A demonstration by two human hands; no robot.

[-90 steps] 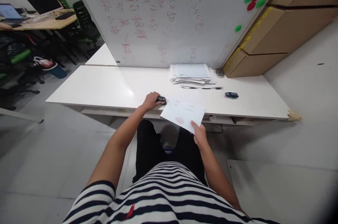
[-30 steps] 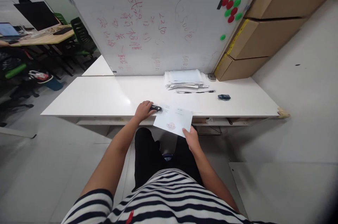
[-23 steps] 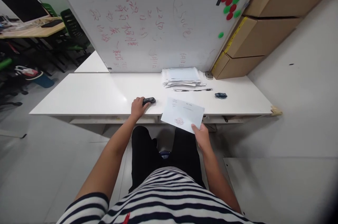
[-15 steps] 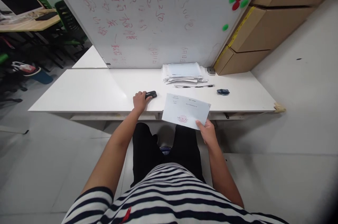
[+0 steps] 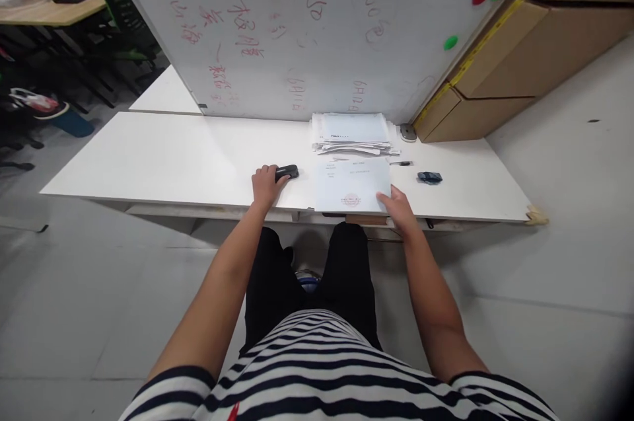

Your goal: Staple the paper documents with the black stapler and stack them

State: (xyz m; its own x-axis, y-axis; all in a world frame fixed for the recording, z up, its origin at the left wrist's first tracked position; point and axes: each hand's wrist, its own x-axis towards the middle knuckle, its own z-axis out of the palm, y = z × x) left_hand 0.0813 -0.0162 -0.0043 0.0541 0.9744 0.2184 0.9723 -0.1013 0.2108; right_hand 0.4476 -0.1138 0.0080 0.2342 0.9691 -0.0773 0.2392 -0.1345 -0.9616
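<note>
My left hand (image 5: 266, 184) is wrapped round a black stapler (image 5: 288, 172) that rests on the white table (image 5: 208, 156). Between thumb and fingers, my right hand (image 5: 399, 207) pinches the right edge of a pale printed sheet of paper (image 5: 352, 186) with a red round stamp. The sheet lies at the table's front edge, level with the stapler and to its right. Behind it stands a stack of papers (image 5: 352, 130). A pen (image 5: 402, 163) is partly covered by the sheet. To the right sits a small dark blue object (image 5: 430, 177) whose kind I cannot make out.
A whiteboard (image 5: 277, 71) with red writing and magnets rises behind the table. Cardboard boxes (image 5: 520, 57) are stacked at the right, with a grey computer mouse (image 5: 408, 133) near them. Below the tabletop runs an open shelf (image 5: 238, 212). A blue bin (image 5: 74, 122) stands far left.
My right hand has moved the sheet forward and straightened it, from tilted over my lap to the table's front edge. My left hand stays on the stapler. The camera view has shifted slightly.
</note>
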